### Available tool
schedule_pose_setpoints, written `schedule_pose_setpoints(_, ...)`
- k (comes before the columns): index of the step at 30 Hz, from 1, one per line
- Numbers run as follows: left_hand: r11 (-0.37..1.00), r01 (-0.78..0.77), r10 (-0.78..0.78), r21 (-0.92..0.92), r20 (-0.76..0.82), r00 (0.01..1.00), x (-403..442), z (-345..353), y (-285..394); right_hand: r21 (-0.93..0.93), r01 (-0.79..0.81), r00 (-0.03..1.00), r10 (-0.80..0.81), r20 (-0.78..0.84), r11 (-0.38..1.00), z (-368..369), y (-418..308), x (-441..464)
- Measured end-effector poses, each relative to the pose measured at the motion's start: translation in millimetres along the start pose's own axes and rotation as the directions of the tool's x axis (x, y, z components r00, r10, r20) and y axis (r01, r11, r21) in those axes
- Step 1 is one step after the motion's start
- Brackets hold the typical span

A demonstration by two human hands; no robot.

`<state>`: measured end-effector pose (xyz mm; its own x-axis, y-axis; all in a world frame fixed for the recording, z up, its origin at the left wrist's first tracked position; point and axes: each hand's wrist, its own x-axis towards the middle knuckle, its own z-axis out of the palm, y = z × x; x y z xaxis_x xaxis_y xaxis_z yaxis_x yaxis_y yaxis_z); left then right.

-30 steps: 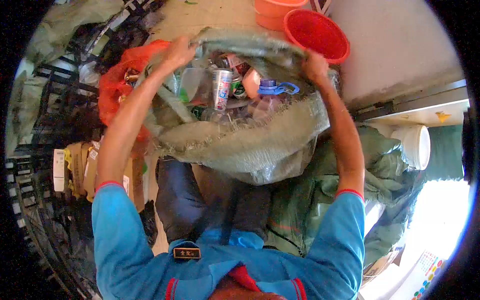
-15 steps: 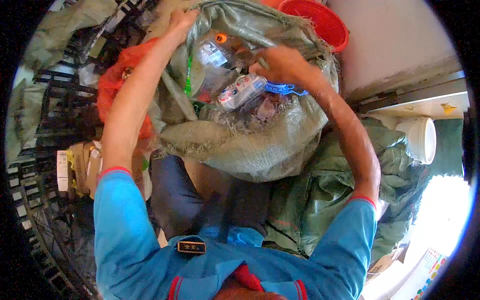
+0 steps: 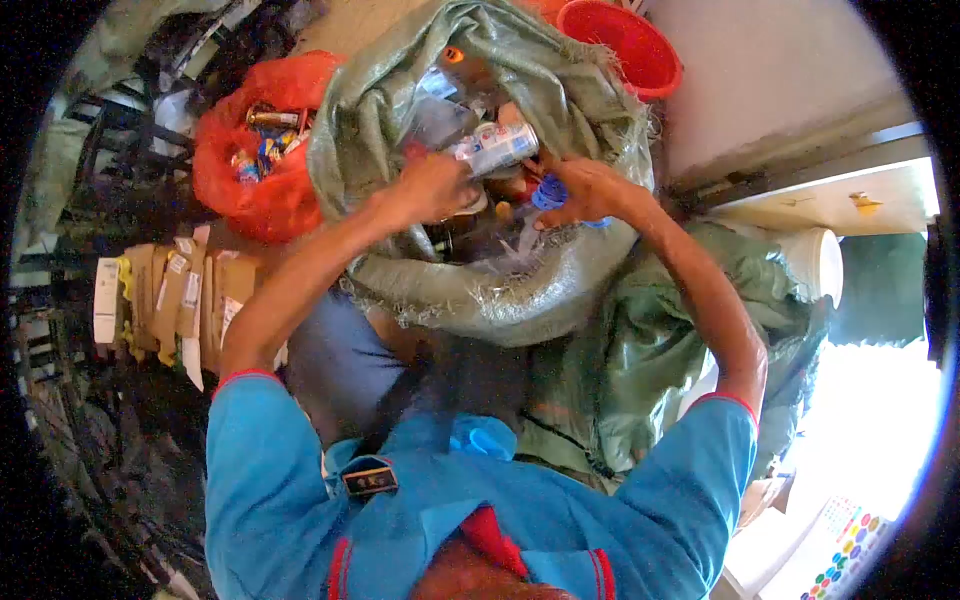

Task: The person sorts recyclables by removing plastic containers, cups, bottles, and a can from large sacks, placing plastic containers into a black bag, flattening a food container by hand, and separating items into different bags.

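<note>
A woven green-grey sack [image 3: 480, 312] stands open in front of me, full of plastic bottles and other containers. My left hand [image 3: 440, 187] reaches into its mouth, next to a white printed can [image 3: 497, 148]; its fingers are partly hidden, and whether they grip the can is unclear. On the right side of the mouth, my right hand [image 3: 590, 192] is at a bottle with a blue cap [image 3: 549, 192]. Its thumb and fingers are closed round the cap area. An orange lid [image 3: 453, 55] lies near the back of the sack.
Left of the sack, a red mesh bag [image 3: 240, 205] holds several cans. Folded cardboard [image 3: 170, 300] stands below it. A red basin [image 3: 625, 50] is behind the sack. On the right are green sacks [image 3: 650, 370], a white bucket [image 3: 826, 266] and a wall ledge [image 3: 830, 190].
My left hand has left the sack's rim and moved down into the mouth. My right hand has shifted down to the blue-capped bottle. The can has moved slightly up and right.
</note>
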<state>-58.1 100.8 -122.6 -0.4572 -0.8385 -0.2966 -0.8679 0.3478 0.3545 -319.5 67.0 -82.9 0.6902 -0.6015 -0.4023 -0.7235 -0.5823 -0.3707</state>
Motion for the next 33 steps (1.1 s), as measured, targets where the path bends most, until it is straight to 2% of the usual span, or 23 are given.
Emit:
schedule_pose_setpoints(1,1.000,-0.006,0.006,-0.009,-0.003,1.000,-14,9,8,-0.024,0.049,0.987,-0.052,-0.154,0.999,6,-4,-6)
schedule_pose_setpoints(3,0.985,-0.138,0.146,0.104,-0.078,0.986,-44,24,15,0.010,0.081,0.989,-0.079,-0.126,0.997,7,-13,-13)
schedule_pose_setpoints(4,0.974,-0.180,0.202,0.140,-0.164,0.966,-54,33,11,0.039,0.031,0.989,-0.025,-0.146,0.999,8,-15,-16)
schedule_pose_setpoints(5,0.973,-0.187,0.209,0.139,-0.164,0.964,-63,37,7,0.069,-0.019,0.985,0.031,-0.172,0.997,9,-18,-21)
schedule_pose_setpoints(6,0.972,-0.133,0.176,0.193,-0.228,0.958,-74,30,12,0.066,-0.028,0.983,0.040,-0.179,0.997,7,-22,-28)
schedule_pose_setpoints(7,0.968,-0.076,0.147,0.240,-0.293,0.945,-82,25,14,0.110,-0.018,0.961,0.047,-0.273,0.994,3,-25,-37)
schedule_pose_setpoints(8,0.984,0.032,0.016,0.174,-0.269,0.963,-86,29,9,0.153,-0.002,0.932,0.058,-0.358,0.988,2,-29,-46)
schedule_pose_setpoints(9,0.985,0.026,0.021,0.169,-0.270,0.963,-93,33,3,0.150,-0.010,0.932,0.063,-0.356,0.989,1,-33,-56)
schedule_pose_setpoints(12,0.996,0.039,0.000,0.078,-0.447,0.894,-101,39,-19,0.181,-0.180,0.808,0.250,-0.533,0.967,-5,-34,-79)
schedule_pose_setpoints(13,0.996,0.028,0.012,0.081,-0.451,0.892,-104,43,-23,0.179,-0.188,0.802,0.256,-0.540,0.966,-7,-31,-87)
schedule_pose_setpoints(15,0.966,0.001,0.133,0.258,-0.499,0.856,-109,45,-19,0.257,-0.155,0.589,0.298,-0.751,0.954,-16,-36,-106)
schedule_pose_setpoints(17,0.972,-0.026,0.146,0.233,-0.515,0.845,-117,43,-7,0.293,-0.217,0.564,0.365,-0.741,0.931,-27,-49,-126)
schedule_pose_setpoints(19,0.973,-0.066,0.176,0.221,-0.528,0.831,-119,38,1,0.447,-0.260,0.369,0.516,-0.773,0.856,-29,-45,-143)
schedule_pose_setpoints(20,0.966,-0.078,0.204,0.245,-0.545,0.813,-119,38,4,0.467,-0.255,0.284,0.527,-0.801,0.847,-26,-34,-151)
schedule_pose_setpoints(21,0.959,-0.095,0.235,0.268,-0.560,0.794,-118,39,8,0.472,-0.271,0.262,0.536,-0.802,0.839,-29,-42,-163)
schedule_pose_setpoints(23,0.928,-0.145,0.319,0.344,-0.528,0.787,-114,42,17,0.699,-0.086,0.126,0.704,-0.699,0.710,-33,-63,-189)
schedule_pose_setpoints(24,0.894,-0.164,0.377,0.418,-0.499,0.780,-112,43,20,0.696,0.015,0.102,0.691,-0.715,0.718,-28,-51,-201)
schedule_pose_setpoints(25,0.883,-0.194,0.406,0.427,-0.490,0.772,-113,47,20,0.791,0.050,0.082,0.787,-0.612,0.610,-32,-64,-215)
schedule_pose_setpoints(27,0.903,-0.333,0.417,0.271,-0.371,0.830,-113,60,26,0.745,0.232,-0.019,0.768,-0.640,0.626,-22,-65,-249)
schedule_pose_setpoints(28,0.914,-0.314,0.383,0.258,-0.287,0.878,-120,45,42,0.739,0.236,-0.092,0.771,-0.630,0.631,-20,-71,-271)
schedule_pose_setpoints(29,0.920,-0.305,0.366,0.245,-0.264,0.892,-118,47,40,0.714,0.209,-0.183,0.744,-0.643,0.668,-17,-75,-297)
schedule_pose_setpoints(31,0.924,-0.373,0.377,0.082,-0.351,0.857,-109,48,42,0.723,0.153,-0.326,0.725,-0.607,0.674,-5,-102,-352)
schedule_pose_setpoints(33,0.910,-0.415,0.381,-0.005,-0.388,0.839,-103,42,62,0.636,0.072,-0.472,0.588,-0.657,0.769,16,-119,-400)
